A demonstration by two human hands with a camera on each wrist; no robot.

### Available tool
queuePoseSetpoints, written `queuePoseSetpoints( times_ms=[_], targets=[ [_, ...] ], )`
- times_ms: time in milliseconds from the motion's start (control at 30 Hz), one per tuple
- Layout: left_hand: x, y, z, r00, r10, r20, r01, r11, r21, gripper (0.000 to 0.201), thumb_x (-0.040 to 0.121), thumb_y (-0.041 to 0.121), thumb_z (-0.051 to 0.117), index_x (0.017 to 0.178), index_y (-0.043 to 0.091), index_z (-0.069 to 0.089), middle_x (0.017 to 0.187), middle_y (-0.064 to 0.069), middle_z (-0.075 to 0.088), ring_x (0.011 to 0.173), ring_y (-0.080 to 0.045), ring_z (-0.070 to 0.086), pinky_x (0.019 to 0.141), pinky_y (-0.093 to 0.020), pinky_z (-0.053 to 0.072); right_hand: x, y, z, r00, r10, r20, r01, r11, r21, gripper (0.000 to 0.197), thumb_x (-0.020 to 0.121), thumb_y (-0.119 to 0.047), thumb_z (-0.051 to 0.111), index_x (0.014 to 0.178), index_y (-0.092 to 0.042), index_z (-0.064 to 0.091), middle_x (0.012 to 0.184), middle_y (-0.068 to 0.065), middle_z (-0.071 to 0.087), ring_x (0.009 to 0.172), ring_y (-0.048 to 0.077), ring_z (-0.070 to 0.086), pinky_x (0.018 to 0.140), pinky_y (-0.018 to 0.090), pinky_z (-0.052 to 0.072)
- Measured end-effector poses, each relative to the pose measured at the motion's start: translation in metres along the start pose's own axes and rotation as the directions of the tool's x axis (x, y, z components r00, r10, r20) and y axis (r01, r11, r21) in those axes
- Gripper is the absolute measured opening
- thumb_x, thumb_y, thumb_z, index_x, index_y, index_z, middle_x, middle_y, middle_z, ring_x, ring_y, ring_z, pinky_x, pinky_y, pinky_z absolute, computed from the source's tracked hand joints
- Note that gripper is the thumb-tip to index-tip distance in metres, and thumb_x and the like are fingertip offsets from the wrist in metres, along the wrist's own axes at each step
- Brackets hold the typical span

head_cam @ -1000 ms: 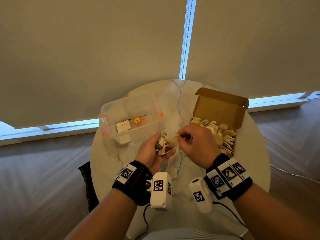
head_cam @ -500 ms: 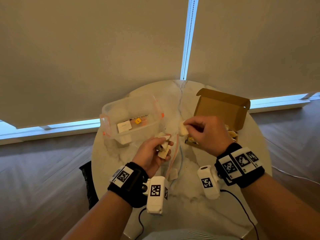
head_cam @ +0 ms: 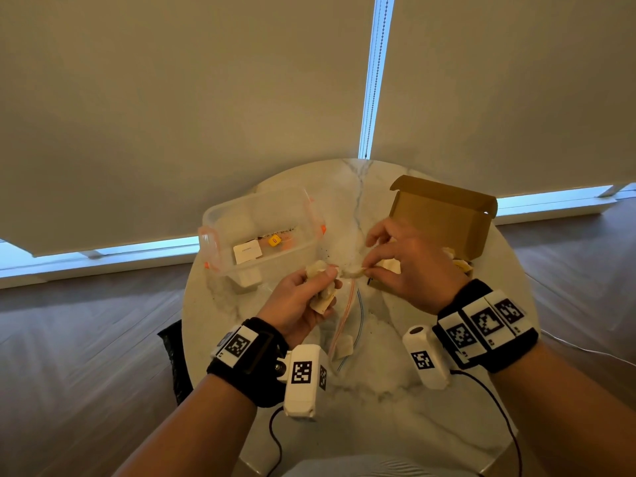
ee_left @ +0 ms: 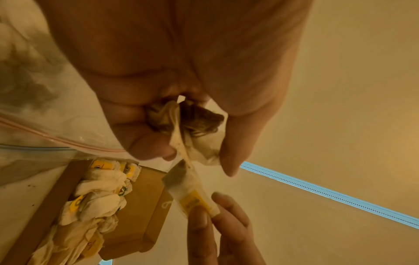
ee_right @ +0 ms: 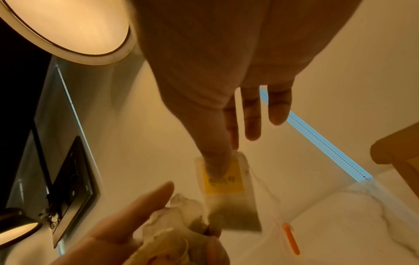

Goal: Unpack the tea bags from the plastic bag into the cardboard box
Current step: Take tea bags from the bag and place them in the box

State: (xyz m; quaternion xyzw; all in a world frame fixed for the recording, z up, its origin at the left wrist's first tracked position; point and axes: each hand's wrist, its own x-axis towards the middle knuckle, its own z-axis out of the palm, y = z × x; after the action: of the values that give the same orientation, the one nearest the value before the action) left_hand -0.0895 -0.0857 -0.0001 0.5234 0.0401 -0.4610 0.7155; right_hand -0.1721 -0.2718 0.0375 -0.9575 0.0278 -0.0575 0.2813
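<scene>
Head view is showing the right hand (head_cam: 409,266) coming back from the cardboard box (head_cam: 444,215) at the upper right to the frame's centre, where half a second ago it hung by the box. It is now pinching a fresh tea bag (head_cam: 352,271) by its yellow tag, drawing it from the bunch (head_cam: 320,287) the left hand (head_cam: 299,301) is clutching. The plastic bag (head_cam: 347,321) is lying below on the marble table (head_cam: 395,425). Judging by this, one bag got delivered and another transfer is starting.
</scene>
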Motion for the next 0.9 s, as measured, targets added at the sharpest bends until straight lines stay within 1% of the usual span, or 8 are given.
queuePoseSetpoints(
  times_ms=[133,233,367,433,567,700,833,900],
  targets=[
    [0.001,0.002,0.0,1.0,-0.006,0.016,0.005,0.998,0.06,0.044,0.075,0.024,0.07,0.112,0.0,0.065,0.082,-0.009,0.063,0.057,-0.013,0.051,0.045,-0.02,0.043,0.004,-0.006,-0.003,0.976,-0.154,0.153,0.162,0.986,-0.04,0.004,0.081,-0.028,0.074,0.084,-0.028,0.076,0.119,-0.011,0.06,0.113,0.014,0.047,0.091,0.034,0.043],
    [0.002,0.004,0.0,0.998,-0.008,0.064,0.002,0.996,0.09,0.033,0.078,0.024,0.066,0.102,0.001,0.068,0.075,-0.006,0.062,0.056,-0.011,0.05,0.044,-0.019,0.041,0.01,-0.009,0.001,0.95,-0.237,0.201,0.256,0.964,-0.071,0.005,0.079,-0.029,0.076,0.084,-0.028,0.077,0.119,-0.012,0.063,0.111,0.016,0.05,0.085,0.038,0.046],
    [-0.001,0.004,0.0,0.994,-0.012,0.109,-0.002,0.992,0.124,0.016,0.079,0.023,0.065,0.082,0.008,0.072,0.066,-0.003,0.058,0.053,-0.011,0.049,0.044,-0.019,0.041,0.016,-0.013,0.009,0.936,-0.287,0.202,0.303,0.951,-0.054,0.007,0.08,-0.026,0.074,0.086,-0.027,0.077,0.108,-0.015,0.067,0.101,0.016,0.052,0.077,0.041,0.048],
    [-0.002,0.005,0.0,0.993,-0.019,0.12,0.003,0.991,0.133,0.019,0.08,0.022,0.065,0.087,0.005,0.068,0.066,-0.002,0.059,0.054,-0.011,0.051,0.046,-0.019,0.042,0.017,-0.013,0.011,0.942,-0.277,0.186,0.285,0.959,-0.012,0.008,0.08,-0.021,0.074,0.087,-0.024,0.077,0.102,-0.014,0.07,0.097,0.015,0.053,0.077,0.041,0.049],
    [-0.002,0.005,-0.005,0.991,-0.036,0.128,0.019,0.991,0.13,0.025,0.08,0.015,0.063,0.102,0.003,0.065,0.07,-0.002,0.061,0.058,-0.011,0.057,0.049,-0.019,0.046,0.014,-0.012,0.006,0.961,-0.241,0.139,0.237,0.971,0.039,0.011,0.079,-0.014,0.076,0.089,-0.018,0.078,0.096,-0.007,0.072,0.093,0.017,0.059,0.078,0.031,0.046],
    [-0.001,0.003,-0.011,0.993,-0.046,0.108,0.036,0.995,0.092,0.019,0.085,0.003,0.058,0.103,0.003,0.062,0.071,-0.003,0.063,0.057,-0.012,0.056,0.047,-0.019,0.046,0.009,-0.007,-0.002,0.976,-0.192,0.101,0.187,0.981,0.059,0.008,0.08,-0.014,0.075,0.087,-0.015,0.078,0.096,-0.005,0.071,0.088,0.009,0.06,0.077,0.026,0.046],
    [0.001,0.002,-0.015,0.997,-0.05,0.055,0.048,0.998,0.042,0.019,0.089,-0.005,0.052,0.104,0.003,0.063,0.085,-0.011,0.065,0.056,-0.015,0.053,0.045,-0.021,0.044,0.005,-0.004,-0.009,0.984,-0.157,0.085,0.15,0.985,0.083,0.008,0.08,-0.015,0.075,0.088,-0.014,0.078,0.094,-0.006,0.071,0.083,0.004,0.061,0.074,0.013,0.043],
    [0.002,0.002,-0.014,0.998,-0.053,0.034,0.052,0.998,0.024,0.019,0.091,-0.006,0.049,0.1,0.003,0.063,0.085,-0.013,0.064,0.055,-0.016,0.053,0.044,-0.022,0.044,0.004,-0.005,-0.012,0.986,-0.14,0.094,0.132,0.988,0.085,0.008,0.081,-0.016,0.074,0.088,-0.015,0.078,0.095,-0.008,0.071,0.082,0.003,0.061,0.072,0.011,0.043]
  ],
)
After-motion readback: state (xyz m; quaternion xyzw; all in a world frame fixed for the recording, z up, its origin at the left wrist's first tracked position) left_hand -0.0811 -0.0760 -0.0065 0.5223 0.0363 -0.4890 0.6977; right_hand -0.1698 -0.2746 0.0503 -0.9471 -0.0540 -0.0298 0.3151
